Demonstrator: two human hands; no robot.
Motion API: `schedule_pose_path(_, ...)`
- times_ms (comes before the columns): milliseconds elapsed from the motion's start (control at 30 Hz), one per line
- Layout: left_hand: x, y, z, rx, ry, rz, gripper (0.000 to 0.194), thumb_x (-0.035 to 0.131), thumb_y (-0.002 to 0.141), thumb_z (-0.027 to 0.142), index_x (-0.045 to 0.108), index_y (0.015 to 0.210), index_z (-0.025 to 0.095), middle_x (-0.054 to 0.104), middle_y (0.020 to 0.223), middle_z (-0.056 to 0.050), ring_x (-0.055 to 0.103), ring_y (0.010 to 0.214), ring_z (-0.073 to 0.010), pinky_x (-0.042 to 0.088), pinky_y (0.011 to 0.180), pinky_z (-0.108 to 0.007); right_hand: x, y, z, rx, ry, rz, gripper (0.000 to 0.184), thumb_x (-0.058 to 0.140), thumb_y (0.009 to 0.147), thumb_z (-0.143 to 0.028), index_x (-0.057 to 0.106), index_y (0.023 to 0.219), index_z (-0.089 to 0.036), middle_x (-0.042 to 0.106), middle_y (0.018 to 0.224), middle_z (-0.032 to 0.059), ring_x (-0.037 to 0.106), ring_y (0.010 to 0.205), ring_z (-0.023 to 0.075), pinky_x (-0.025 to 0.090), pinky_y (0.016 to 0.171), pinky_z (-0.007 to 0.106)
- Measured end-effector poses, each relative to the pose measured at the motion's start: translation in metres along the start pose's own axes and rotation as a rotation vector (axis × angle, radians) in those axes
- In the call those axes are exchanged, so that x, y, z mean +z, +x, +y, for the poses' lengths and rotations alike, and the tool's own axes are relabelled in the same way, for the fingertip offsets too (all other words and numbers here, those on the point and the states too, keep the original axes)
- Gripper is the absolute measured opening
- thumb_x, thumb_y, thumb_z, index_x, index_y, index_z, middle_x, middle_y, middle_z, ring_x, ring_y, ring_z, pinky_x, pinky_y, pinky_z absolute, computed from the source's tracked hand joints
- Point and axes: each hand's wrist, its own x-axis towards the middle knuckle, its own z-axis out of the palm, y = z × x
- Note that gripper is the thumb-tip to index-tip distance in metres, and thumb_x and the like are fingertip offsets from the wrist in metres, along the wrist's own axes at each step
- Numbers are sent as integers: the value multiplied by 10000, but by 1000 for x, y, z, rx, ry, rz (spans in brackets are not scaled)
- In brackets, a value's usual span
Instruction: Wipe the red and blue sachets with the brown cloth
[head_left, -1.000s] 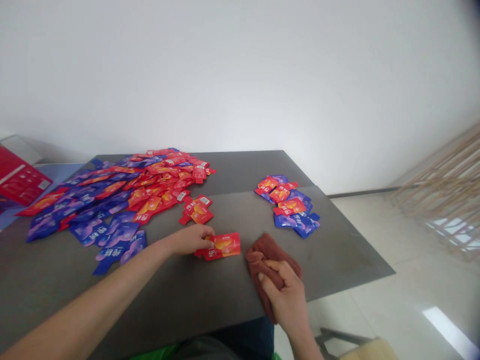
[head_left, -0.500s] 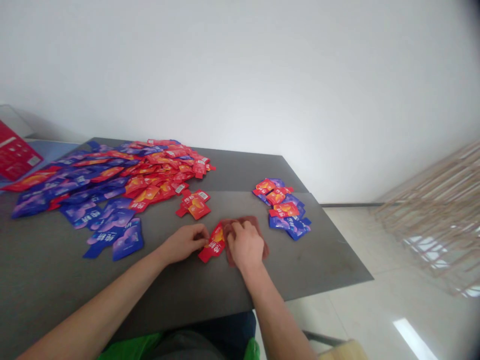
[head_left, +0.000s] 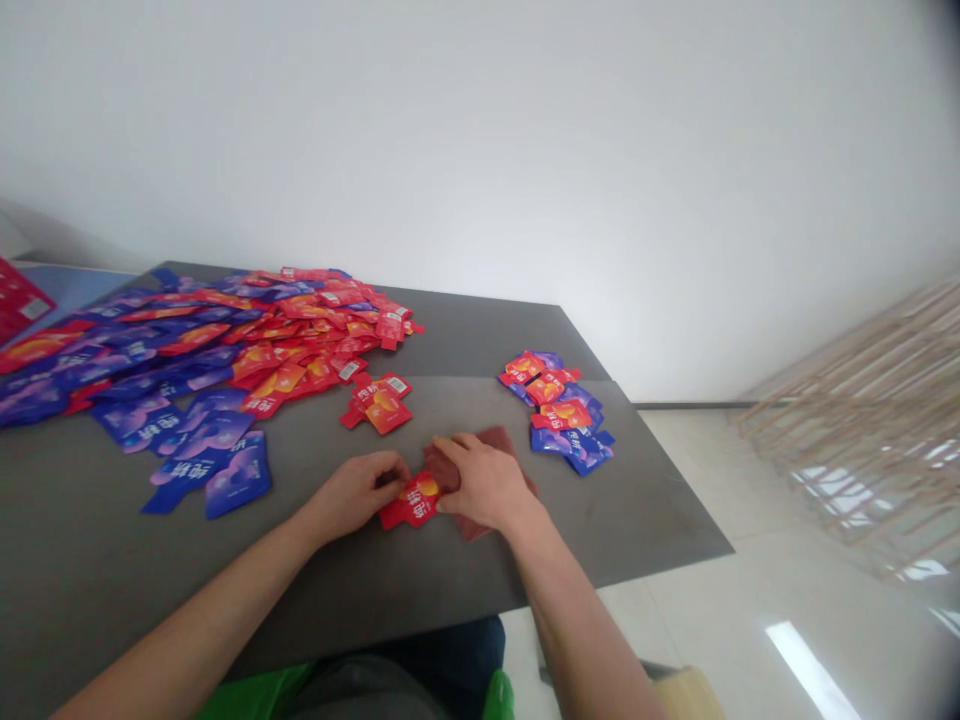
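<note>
My left hand (head_left: 351, 492) pinches the left end of a red sachet with an orange picture (head_left: 409, 503). My right hand (head_left: 476, 484) grips a folded brown terry cloth (head_left: 487, 442) and presses it against the sachet's right end. The cloth hides part of the sachet and shows on both sides of my right hand. A small group of red sachets (head_left: 377, 403) lies just beyond my left hand.
A large heap of red and blue sachets (head_left: 247, 365) spreads across the grey table (head_left: 480, 335) to the left. A smaller heap (head_left: 561, 410) lies at the right. Past the table's right edge are a tiled floor (head_left: 712, 610) and a wooden lattice (head_left: 847, 420).
My right hand has brought the brown cloth leftward onto the red sachet, which my left hand still holds. The sachet has turned, and the view has shifted slightly.
</note>
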Motion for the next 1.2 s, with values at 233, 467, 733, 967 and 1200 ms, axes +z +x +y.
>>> schedule_pose_path(233, 0, -1, 1, -9, -3, 28, 140, 567, 831, 212, 704, 859, 224, 734, 826, 14, 666, 775, -191, 454, 726, -291, 5, 4, 6, -145, -18, -72, 660, 867, 737, -498, 643, 1339, -347, 681, 1131, 23, 651, 1038, 242, 463, 893, 334)
schedule_pose_path(467, -4, -10, -2, 0, -54, 26, 169, 580, 875, 274, 738, 914, 227, 758, 902, 1, 691, 847, -200, 497, 782, -299, 27, -30, 7, -73, 104, 91, 285, 714, 905, -327, 714, 1190, -346, 697, 1042, 4, 631, 993, 201, 431, 855, 298)
schedule_pose_path(733, -29, -14, 0, 175, 4, -225, 231, 596, 913, 281, 779, 1050, 249, 725, 1186, -32, 673, 1108, -197, 473, 1017, -289, 32, -33, 4, -49, 143, 144, 318, 750, 864, -276, 713, 1169, -355, 686, 1050, -10, 612, 1009, 192, 422, 881, 297)
schedule_pose_path(967, -66, 2, -22, -257, -103, -301, 378, 603, 866, 502, 764, 1018, 196, 743, 828, -47, 701, 767, -237, 537, 693, -308, 32, -33, -5, 30, 126, 173, 304, 742, 866, -283, 711, 1163, -345, 685, 1043, 2, 607, 992, 207, 423, 850, 320)
schedule_pose_path(1200, -36, -2, 1, 13, 182, -204, 251, 636, 877, 438, 789, 877, 240, 726, 936, -40, 662, 904, -227, 464, 816, -298, 37, -31, -15, 140, 111, 224, 318, 711, 914, -348, 693, 1232, -359, 685, 1095, 30, 599, 1006, 238, 432, 829, 354)
